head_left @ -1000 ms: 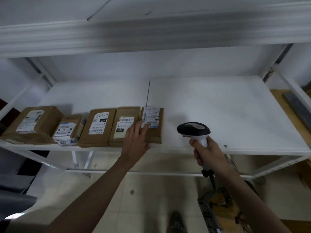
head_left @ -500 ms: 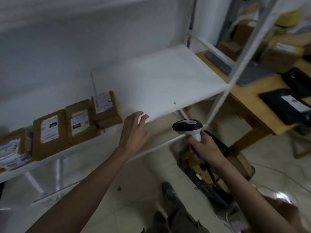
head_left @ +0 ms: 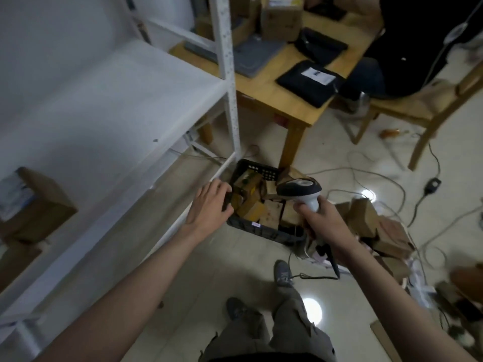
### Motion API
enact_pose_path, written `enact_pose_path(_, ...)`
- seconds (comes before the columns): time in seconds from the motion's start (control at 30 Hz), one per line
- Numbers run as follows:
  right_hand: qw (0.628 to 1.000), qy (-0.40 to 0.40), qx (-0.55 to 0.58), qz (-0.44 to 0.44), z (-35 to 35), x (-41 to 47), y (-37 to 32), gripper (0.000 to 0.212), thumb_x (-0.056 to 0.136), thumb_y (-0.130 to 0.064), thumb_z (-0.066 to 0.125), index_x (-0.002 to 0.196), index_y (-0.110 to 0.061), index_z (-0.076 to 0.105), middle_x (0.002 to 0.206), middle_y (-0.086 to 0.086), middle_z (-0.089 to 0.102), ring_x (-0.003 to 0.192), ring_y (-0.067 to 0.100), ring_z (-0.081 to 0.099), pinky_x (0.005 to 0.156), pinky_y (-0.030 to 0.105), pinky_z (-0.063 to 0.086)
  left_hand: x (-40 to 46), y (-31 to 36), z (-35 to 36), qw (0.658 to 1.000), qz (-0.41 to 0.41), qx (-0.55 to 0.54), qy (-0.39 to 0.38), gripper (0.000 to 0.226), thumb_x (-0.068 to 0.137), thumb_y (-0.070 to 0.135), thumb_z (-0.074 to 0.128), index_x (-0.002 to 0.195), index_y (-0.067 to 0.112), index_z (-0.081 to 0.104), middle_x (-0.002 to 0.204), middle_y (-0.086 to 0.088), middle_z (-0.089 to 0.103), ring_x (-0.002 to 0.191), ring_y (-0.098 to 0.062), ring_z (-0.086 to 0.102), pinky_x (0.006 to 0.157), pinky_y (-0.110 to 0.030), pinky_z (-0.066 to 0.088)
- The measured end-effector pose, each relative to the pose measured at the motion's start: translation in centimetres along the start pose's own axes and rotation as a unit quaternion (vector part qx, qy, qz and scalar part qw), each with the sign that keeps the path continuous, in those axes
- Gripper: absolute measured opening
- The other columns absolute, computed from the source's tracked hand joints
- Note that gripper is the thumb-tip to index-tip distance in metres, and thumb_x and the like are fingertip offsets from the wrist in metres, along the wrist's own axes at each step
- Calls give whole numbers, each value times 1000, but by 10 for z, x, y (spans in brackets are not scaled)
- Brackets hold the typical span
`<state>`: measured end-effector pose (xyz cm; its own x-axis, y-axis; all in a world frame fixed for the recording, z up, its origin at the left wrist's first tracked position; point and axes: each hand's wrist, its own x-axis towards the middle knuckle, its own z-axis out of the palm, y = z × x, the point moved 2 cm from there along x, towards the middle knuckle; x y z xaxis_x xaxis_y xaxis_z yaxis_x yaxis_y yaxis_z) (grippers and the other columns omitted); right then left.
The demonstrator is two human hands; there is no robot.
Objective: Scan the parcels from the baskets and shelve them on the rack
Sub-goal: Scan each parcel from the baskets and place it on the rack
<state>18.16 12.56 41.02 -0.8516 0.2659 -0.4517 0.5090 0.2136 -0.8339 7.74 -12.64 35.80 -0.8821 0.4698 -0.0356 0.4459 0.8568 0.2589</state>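
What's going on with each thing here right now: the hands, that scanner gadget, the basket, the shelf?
Left hand: empty, fingers spread, reaching toward the basket.
Right hand: closed around the scanner's handle.
Scanner: held upright over the basket, cord hanging below.
Black basket: on the floor, filled with brown parcels.
Rack shelf: mostly bare, one brown parcel at its left edge.
Loose parcels: heaped on the floor beside the basket.

One black plastic basket [head_left: 261, 229] on the floor, holding at least six brown cardboard parcels [head_left: 254, 209]; exact count unclear, they overlap. One brown labelled parcel [head_left: 39, 205] on the white metal rack shelf [head_left: 104, 105], one white-and-black handheld barcode scanner [head_left: 300, 190], two bare hands. Wooden table [head_left: 274, 82]: two black flat pouches [head_left: 307, 82], one with a white label.
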Motion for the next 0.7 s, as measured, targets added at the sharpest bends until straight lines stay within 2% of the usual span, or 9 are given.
enact_pose_path(0.1, 1000, 20, 8, 16, -30, 11, 27, 32, 99, -28, 62, 126, -11, 55, 91, 15, 67, 71, 23, 62, 67, 43, 54, 27, 27, 23, 998, 28, -14, -45, 31, 90, 30, 63, 118, 20, 56, 116, -1, 51, 110, -23, 52, 91, -36, 39)
enact_pose_path(0.23, 997, 51, 15, 57, -67, 36, 69, 29, 97, -29, 65, 120, -14, 57, 70, 2, 64, 48, 8, 59, 47, 26, 48, 63, 62, 61, 992, 42, -17, -115, 30, 92, 34, 62, 119, 21, 56, 118, 0, 50, 112, -23, 51, 96, -40, 43)
enact_pose_path(0.33, 994, 68, 26, 81, -88, 58, 98, 24, 95, -29, 67, 113, -15, 59, 64, -3, 63, 46, 7, 57, 46, 27, 46, 87, 84, 94, 986, 46, -13, -157, 29, 94, 34, 62, 118, 20, 57, 120, 0, 49, 113, -23, 51, 97, -39, 41)
enact_pose_path(0.5, 991, 45, 60, 113, -107, 94, 134, 18, 96, -25, 66, 107, -13, 59, 51, -5, 61, 41, 6, 52, 40, 21, 42, 117, 104, 151, 975, 5, -16, -221, 27, 93, 31, 64, 117, 22, 58, 119, -1, 49, 116, -24, 51, 99, -39, 37)
enact_pose_path(0.7, 991, 9, 48, 125, -99, 154, 164, 21, 97, -24, 65, 113, -13, 57, 68, 4, 59, 46, 5, 52, 43, 23, 44, 146, 90, 217, 957, -59, -29, -281, 28, 94, 32, 64, 120, 24, 60, 123, -1, 50, 118, -24, 50, 96, -38, 35)
